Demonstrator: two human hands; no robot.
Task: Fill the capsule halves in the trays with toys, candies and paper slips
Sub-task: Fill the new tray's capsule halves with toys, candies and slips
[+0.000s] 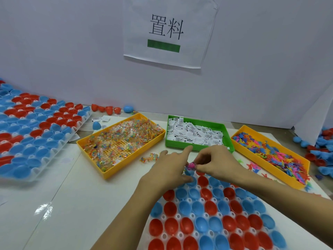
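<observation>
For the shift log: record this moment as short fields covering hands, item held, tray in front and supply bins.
left hand: steadies a blue capsule half, index finger straight
right hand: pinches a pink toy over that half
near tray: red and blue halves, those in view empty
candy bin: yellow, left
paper slip bin: green, middle
toy bin: yellow, right

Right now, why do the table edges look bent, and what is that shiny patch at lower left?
In the head view, the wide-angle lens bows the table and left tray near the borders; the shiny patch is glare off the tabletop; lighting is soft and even, with faint shadows.
</observation>
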